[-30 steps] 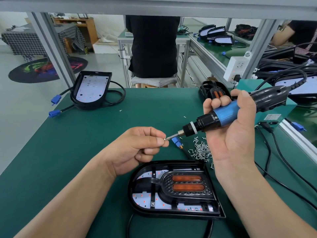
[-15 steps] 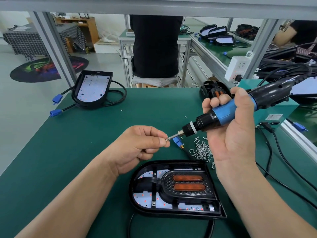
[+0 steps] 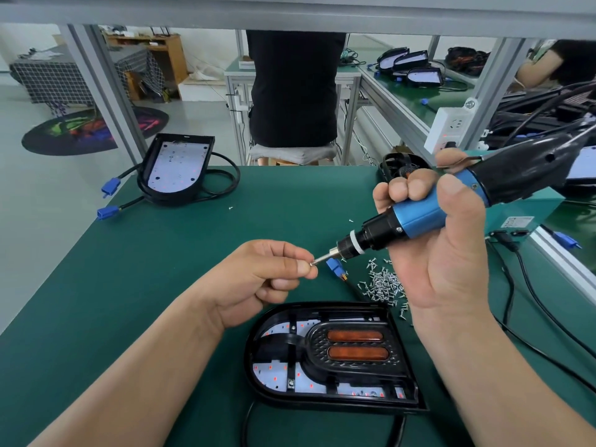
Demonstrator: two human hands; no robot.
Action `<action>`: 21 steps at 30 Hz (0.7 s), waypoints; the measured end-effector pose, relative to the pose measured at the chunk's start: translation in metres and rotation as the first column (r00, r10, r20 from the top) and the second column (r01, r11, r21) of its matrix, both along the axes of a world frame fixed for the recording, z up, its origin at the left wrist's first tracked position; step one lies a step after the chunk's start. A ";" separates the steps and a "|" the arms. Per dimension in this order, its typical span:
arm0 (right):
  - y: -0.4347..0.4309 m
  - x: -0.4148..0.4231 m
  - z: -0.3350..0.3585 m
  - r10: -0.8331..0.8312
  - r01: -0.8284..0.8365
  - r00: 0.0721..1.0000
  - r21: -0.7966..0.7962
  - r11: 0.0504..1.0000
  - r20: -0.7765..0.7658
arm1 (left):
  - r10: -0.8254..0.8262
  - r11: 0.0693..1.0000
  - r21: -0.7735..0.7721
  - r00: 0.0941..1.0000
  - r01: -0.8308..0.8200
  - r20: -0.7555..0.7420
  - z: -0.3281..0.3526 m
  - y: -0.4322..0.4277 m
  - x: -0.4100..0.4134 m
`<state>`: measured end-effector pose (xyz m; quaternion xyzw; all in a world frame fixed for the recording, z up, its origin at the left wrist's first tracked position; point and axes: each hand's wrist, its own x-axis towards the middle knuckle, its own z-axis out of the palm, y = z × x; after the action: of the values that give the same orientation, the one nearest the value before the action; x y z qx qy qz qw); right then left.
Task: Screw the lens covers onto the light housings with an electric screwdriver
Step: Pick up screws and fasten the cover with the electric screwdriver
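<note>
A black light housing (image 3: 332,395) with a black lens cover (image 3: 354,351) and two amber reflectors lies on the green mat in front of me. My right hand (image 3: 442,253) grips a blue and black electric screwdriver (image 3: 429,214), held above the mat with its bit pointing left. My left hand (image 3: 267,275) pinches a small screw (image 3: 311,263) against the bit tip. A heap of loose screws (image 3: 383,283) lies on the mat to the right of the housing's far edge.
A second open housing (image 3: 175,169) with cables and blue plugs sits at the far left of the green table (image 3: 129,285). A blue connector (image 3: 333,265) lies near the screws. A teal power box (image 3: 522,211) and black cords lie at right. A person stands beyond the table.
Both hands have hardly moved; the left hand keeps the screw at the bit tip, and the screwdriver has tilted slightly.
</note>
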<state>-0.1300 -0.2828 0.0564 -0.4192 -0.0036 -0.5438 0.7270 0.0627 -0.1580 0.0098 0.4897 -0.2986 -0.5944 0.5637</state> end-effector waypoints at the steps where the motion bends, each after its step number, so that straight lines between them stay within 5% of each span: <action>1: 0.000 0.001 0.000 0.004 -0.004 1.000 0.005 1.000 -0.010 | 0.011 1.000 -0.005 1.000 -0.011 0.011 -0.001 0.000 0.000; 10: -0.007 0.008 -0.017 -0.188 0.207 0.978 0.448 0.870 -0.087 | 0.158 0.986 -0.071 0.973 -0.148 0.168 -0.008 -0.007 -0.001; 21: -0.008 0.011 -0.020 -0.205 0.225 0.974 0.431 0.874 -0.093 | 0.161 0.987 -0.059 0.967 -0.152 0.196 -0.016 -0.011 0.003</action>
<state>-0.1189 -0.2911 0.0362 -0.2543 0.1819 -0.5986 0.7375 0.0657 -0.1687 -0.0066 0.5568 -0.3270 -0.4892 0.5863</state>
